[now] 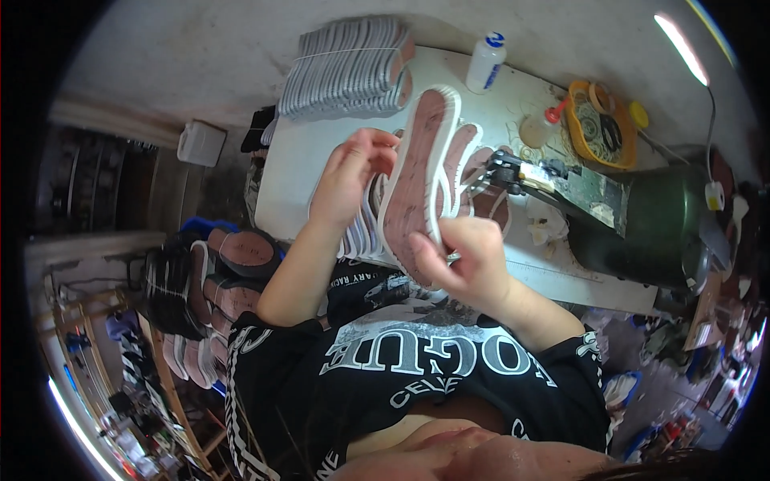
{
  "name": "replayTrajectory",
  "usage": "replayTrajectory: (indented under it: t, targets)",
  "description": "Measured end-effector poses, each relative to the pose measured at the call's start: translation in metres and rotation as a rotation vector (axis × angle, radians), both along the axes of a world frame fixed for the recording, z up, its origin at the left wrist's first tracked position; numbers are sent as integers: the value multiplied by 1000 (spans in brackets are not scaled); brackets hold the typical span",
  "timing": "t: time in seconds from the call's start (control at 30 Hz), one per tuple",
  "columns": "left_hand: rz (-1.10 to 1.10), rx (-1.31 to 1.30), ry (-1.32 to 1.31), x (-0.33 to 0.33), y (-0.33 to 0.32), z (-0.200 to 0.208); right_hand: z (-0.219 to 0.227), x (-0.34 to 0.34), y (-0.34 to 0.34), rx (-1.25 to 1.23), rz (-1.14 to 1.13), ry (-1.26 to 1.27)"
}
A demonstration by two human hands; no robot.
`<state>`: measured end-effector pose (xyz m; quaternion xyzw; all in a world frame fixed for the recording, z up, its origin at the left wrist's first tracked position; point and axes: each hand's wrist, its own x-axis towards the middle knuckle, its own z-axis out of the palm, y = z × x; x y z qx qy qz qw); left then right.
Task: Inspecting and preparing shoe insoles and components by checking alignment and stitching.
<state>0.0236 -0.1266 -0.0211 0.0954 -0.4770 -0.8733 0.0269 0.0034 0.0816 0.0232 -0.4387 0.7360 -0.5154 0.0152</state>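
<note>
An upright, slightly tilted shoe sole (419,172) with a brownish-pink face and a white stitched rim stands in front of my chest. My right hand (473,252) grips its lower right edge, thumb on the face, the other fingers curled behind the edge. Level with its upper left edge is my left hand (353,172), fingers bent and apart; the fingertips come close to the rim, and I cannot tell whether they touch. Another white-rimmed sole (464,152) shows just behind the first, partly hidden by it. More soles lie on the table beneath my hands, mostly covered.
A green sewing machine (642,212) stands at the right, its head (507,171) close beside the soles. Tied stacks of soles (349,68) sit at the back left of the white table (297,152). Behind are a white bottle (486,64), a red-capped bottle (539,128) and a yellow basket (574,132).
</note>
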Motion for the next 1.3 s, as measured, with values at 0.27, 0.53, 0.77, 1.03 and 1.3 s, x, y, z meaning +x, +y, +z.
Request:
replayTrajectory:
  t: [0.27, 0.53, 0.77, 1.03, 1.3]
  targets:
    - [237, -1613, -739, 70, -74, -101, -44, -35, -39, 447, -266, -42]
    - [418, -1346, -669, 82, -80, -58, -22, -12, -3, 271, -110, -398]
    - [330, -300, -73, 69, -27, 2, -25, 16, 29, -33, 161, -989]
    - [-119, -328, 10, 24, 69, 37, 4, -4, 43, -110, 38, -425]
    - [-268, 153, 108, -8, 111, 57, 7, -39, 80, -408, 431, -1283]
